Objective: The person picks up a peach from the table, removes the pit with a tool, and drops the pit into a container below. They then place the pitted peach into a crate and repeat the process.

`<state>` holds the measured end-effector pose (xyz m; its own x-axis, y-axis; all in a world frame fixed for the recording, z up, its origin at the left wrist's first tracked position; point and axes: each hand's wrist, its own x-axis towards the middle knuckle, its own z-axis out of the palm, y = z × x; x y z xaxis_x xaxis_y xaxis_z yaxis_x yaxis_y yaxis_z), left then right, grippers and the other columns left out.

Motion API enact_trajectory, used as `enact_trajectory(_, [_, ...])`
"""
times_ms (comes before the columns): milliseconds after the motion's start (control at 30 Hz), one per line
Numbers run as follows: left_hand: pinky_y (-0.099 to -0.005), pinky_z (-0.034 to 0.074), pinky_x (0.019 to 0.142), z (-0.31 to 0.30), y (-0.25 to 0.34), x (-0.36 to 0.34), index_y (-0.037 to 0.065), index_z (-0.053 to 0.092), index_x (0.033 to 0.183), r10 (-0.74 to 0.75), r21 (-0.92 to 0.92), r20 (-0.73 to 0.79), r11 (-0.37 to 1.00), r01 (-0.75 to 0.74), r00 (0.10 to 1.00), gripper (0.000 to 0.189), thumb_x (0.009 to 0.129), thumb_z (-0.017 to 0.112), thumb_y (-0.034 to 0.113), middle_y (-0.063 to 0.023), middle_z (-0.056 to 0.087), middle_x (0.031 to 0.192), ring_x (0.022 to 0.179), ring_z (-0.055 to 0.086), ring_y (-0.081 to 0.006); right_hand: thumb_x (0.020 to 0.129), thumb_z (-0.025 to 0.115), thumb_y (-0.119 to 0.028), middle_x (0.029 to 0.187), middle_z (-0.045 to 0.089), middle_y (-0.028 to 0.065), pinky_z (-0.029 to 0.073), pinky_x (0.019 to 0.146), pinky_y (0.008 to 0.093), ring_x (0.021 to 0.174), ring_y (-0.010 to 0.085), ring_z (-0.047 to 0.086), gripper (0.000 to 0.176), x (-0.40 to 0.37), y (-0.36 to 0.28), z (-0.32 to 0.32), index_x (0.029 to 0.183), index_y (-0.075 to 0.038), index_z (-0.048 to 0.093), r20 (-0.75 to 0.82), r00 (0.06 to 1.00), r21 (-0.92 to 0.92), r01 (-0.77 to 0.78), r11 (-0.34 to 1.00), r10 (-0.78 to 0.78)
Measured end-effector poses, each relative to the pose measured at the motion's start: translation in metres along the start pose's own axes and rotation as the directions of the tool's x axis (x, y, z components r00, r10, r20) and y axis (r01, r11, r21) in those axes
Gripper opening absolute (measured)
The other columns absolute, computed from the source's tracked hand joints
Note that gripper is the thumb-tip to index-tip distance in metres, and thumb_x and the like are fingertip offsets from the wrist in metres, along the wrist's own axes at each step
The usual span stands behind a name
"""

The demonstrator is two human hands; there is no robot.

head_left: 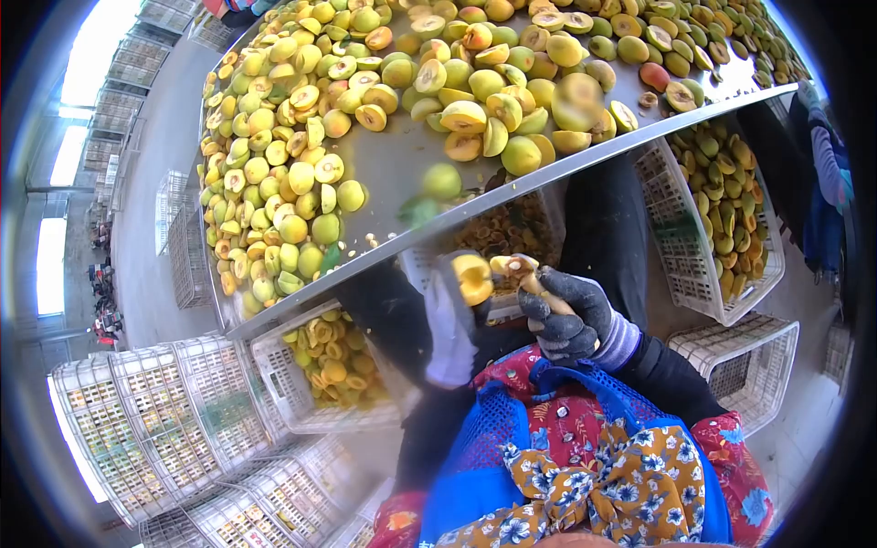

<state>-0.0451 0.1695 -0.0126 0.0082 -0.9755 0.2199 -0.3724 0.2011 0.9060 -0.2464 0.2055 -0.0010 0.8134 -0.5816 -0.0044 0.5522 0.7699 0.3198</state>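
Note:
My right hand (571, 315), in a dark grey glove, is closed around the handle of a small tool (546, 294). The tool's ringed tip (517, 264) points left, beside a yellow fruit half (472, 279). My left hand (449, 306) is gloved and smeared by motion; it is at that fruit half, with its fingers mostly hidden. Above both hands runs the metal edge of a table (512, 190), heaped with halved and whole yellow-green fruit (461, 116). A green fruit (441, 182) and a green leaf (419, 211) appear blurred near this edge.
Below the table edge stand a crate of fruit pieces (292, 370) at the left and another (679, 215) at the right. Crates are stacked at the lower left (169, 411); an overturned or tilted crate (744, 365) is at the right. Another person's sleeve (827, 160) shows at the far right.

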Motion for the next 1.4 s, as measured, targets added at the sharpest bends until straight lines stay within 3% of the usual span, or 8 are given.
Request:
enact_trajectory(100, [-0.0327,0.055,0.07,-0.062,-0.001,-0.008,0.003,0.061,0.111,-0.506,-0.18,-0.208,0.861,0.475,0.837,0.029,0.104,0.045,0.027,-0.0112,0.066,0.094,0.084,0.067,-0.0235,0.102,0.049,-0.038,0.057,0.047,0.0016,0.032,0.033,0.0194,0.037,0.0087,0.042,0.034,-0.004,-0.019,0.003,0.103,-0.004,0.057,-0.329,0.932,-0.41,0.005,0.912,-0.153])
enact_trajectory(200, [-0.0468,0.048,0.092,-0.132,-0.001,-0.013,0.0,0.052,0.128,-0.164,0.89,-0.347,0.254,0.379,0.924,0.046,0.097,0.054,0.033,-0.0266,0.056,0.12,0.111,0.058,-0.0411,0.101,0.053,-0.036,0.061,0.052,0.0031,0.033,0.034,0.0191,0.039,0.0084,0.044,0.033,-0.007,-0.024,-0.009,0.113,-0.005,0.057,-0.44,0.861,-0.53,-0.018,0.848,-0.257])
enact_trajectory(633, [-0.0465,0.051,0.088,0.03,-0.015,0.176,0.0,0.054,0.125,-0.337,0.859,0.393,0.466,-0.212,0.856,0.062,0.086,0.063,0.046,-0.025,0.066,0.109,0.1,0.065,-0.0394,0.099,0.056,-0.03,0.083,0.059,-0.0011,0.037,0.05,0.0186,0.058,0.0027,0.049,0.056,-0.001,-0.031,0.017,0.147,-0.007,0.038,-0.323,0.735,-0.942,-0.192,0.274,-0.596])
enact_trajectory(767, [-0.0315,0.055,0.063,-0.002,-0.029,0.152,0.0,0.052,0.126,-0.309,0.029,0.429,0.944,0.329,0.849,0.054,0.088,0.059,0.039,-0.0143,0.066,0.104,0.084,0.068,-0.0239,0.1,0.056,-0.033,0.082,0.06,0.0,0.036,0.047,0.0184,0.054,0.0032,0.049,0.052,-0.01,-0.038,0.013,0.144,-0.008,0.042,-0.234,0.804,-0.917,0.003,0.398,-0.546])
enact_trajectory(900, [-0.039,0.062,0.077,-0.024,-0.011,0.105,-0.001,0.043,0.136,-0.245,-0.66,0.637,0.315,0.682,0.731,0.054,0.087,0.057,0.016,-0.0183,0.06,0.116,0.101,0.066,-0.0264,0.1,0.055,-0.036,0.075,0.059,0.0009,0.039,0.047,0.0186,0.052,0.0044,0.051,0.039,-0.011,-0.042,0.013,0.125,-0.006,0.053,-0.344,0.841,-0.768,0.004,0.641,-0.417])
enact_trajectory(1067, [-0.0442,0.06,0.087,-0.01,0.0,0.059,0.0,0.042,0.136,-0.317,-0.675,0.51,0.429,0.601,0.8,0.055,0.086,0.059,0.013,-0.0219,0.056,0.127,0.111,0.062,-0.0336,0.101,0.054,-0.035,0.074,0.059,-0.0006,0.042,0.052,0.0215,0.058,0.0044,0.052,0.031,-0.01,-0.035,0.021,0.099,-0.005,0.06,-0.253,0.902,-0.838,-0.025,0.545,-0.348])
enact_trajectory(1200, [-0.0417,0.054,0.095,0.009,0.008,0.042,0.002,0.044,0.136,-0.346,-0.714,0.465,0.398,0.576,0.815,0.045,0.096,0.054,0.02,-0.0194,0.056,0.127,0.113,0.061,-0.0315,0.099,0.055,-0.029,0.067,0.059,0.014,0.046,0.056,0.0393,0.059,0.0252,0.061,0.03,0.005,-0.019,0.026,0.096,0.001,0.054,0.07,0.797,-0.957,-0.116,-0.266,-0.6])
enact_trajectory(1400, [-0.04,0.049,0.102,0.009,0.015,0.02,0.0,0.046,0.135,-0.366,-0.778,0.446,0.293,0.556,0.817,0.048,0.097,0.055,0.028,-0.0195,0.056,0.129,0.118,0.058,-0.0311,0.097,0.058,-0.025,0.072,0.06,0.0247,0.045,0.059,0.0526,0.069,0.0447,0.061,0.027,0.007,0.0,0.02,0.103,0.001,0.05,0.136,0.777,-0.781,-0.298,-0.55,-0.615])
